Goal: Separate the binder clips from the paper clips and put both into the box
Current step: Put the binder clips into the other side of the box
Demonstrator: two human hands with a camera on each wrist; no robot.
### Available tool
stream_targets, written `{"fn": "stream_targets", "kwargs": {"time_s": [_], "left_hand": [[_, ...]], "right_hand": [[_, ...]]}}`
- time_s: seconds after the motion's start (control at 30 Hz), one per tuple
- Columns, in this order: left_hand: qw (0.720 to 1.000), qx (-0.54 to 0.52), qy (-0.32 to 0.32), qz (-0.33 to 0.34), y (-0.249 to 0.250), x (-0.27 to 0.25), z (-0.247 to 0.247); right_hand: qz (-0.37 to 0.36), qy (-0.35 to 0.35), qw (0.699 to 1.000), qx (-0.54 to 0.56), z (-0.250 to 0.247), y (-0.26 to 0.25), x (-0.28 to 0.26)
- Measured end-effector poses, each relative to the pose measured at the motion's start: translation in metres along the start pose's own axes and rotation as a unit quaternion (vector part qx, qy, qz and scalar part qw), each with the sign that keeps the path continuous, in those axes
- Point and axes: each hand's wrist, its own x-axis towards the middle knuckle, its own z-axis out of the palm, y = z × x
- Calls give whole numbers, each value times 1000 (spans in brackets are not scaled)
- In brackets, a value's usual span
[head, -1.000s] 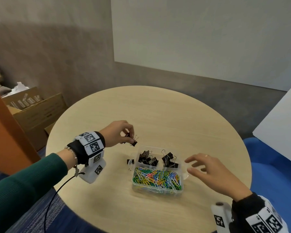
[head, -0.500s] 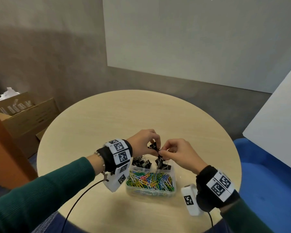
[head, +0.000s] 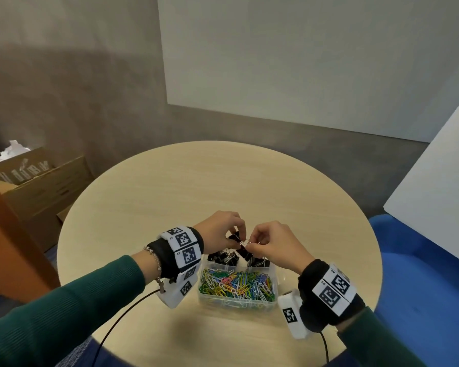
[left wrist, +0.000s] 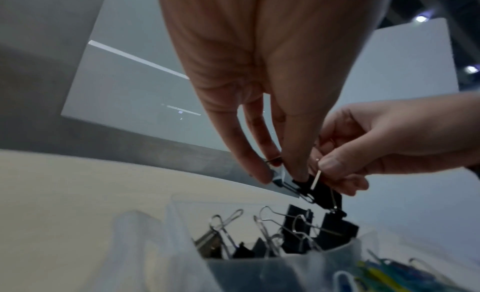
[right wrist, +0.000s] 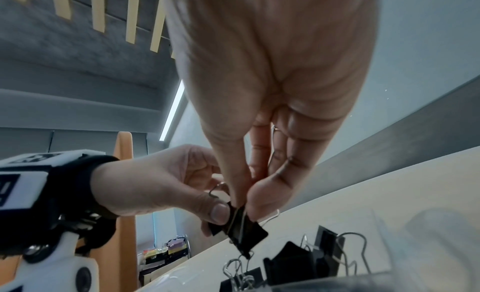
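A clear plastic box (head: 276,286) sits on the round table near me. Its near compartment holds coloured paper clips (head: 236,284). Its far compartments hold black binder clips (head: 222,257). Just above those far compartments, my left hand (head: 235,241) and right hand (head: 251,245) meet on linked black binder clips (head: 242,251). In the left wrist view, my left fingers pinch the clip's black body (left wrist: 302,182) while my right hand (left wrist: 327,173) pinches a wire handle. The right wrist view shows my right thumb and finger pinching the clip (right wrist: 248,229). The left thumb (right wrist: 218,213) presses its other side.
The light wooden table (head: 223,181) is bare beyond the box. Cardboard boxes (head: 37,186) and an orange panel (head: 6,234) stand at the left on the floor. A blue seat (head: 421,287) and a white board (head: 435,181) are at the right. A black cable (head: 117,321) hangs from my left wrist.
My right hand came in from the box's right side, where it was open, and took hold of the clip. My left hand carried the clip to above the box.
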Motion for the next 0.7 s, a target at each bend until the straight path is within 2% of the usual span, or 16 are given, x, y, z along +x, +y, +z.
{"fn": "stream_targets", "kwargs": {"time_s": [0.13, 0.23, 0.4, 0.7], "left_hand": [[998, 55, 10, -20, -1, 1, -2], [992, 102, 45, -52, -3, 1, -2], [993, 62, 77, -71, -8, 2, -1], [994, -30, 84, -68, -13, 6, 2]], "right_hand": [[15, 4, 999, -37, -1, 1, 1], [33, 23, 998, -39, 1, 3, 4], [46, -34, 997, -51, 4, 3, 7], [26, -30, 998, -38, -1, 3, 0]]}}
